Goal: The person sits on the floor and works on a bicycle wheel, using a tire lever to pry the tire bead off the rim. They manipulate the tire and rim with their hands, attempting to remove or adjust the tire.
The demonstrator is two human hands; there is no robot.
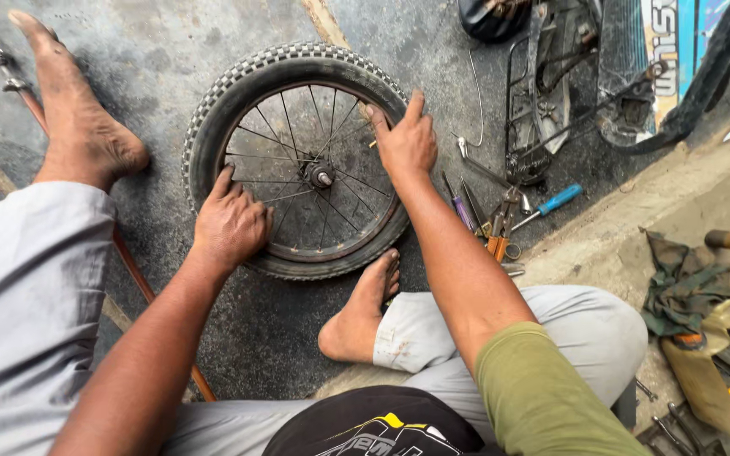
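You are pressing your left hand (230, 224) and right hand (407, 142), fingers spread flat and gripping nothing, on a small spoked bicycle wheel with a black knobbly tyre (297, 160), lying on the grey concrete floor (162, 51). A blue-and-white printed panel (678, 42) is leaning at top right, and a yellow-tan bag (716, 371) is sitting at lower right.

Small spoked wheel (297, 160) flat on ground

A printed label (667, 42) in blue, white and orange ran along the bicycle frame (635, 76) at the upper right corner.
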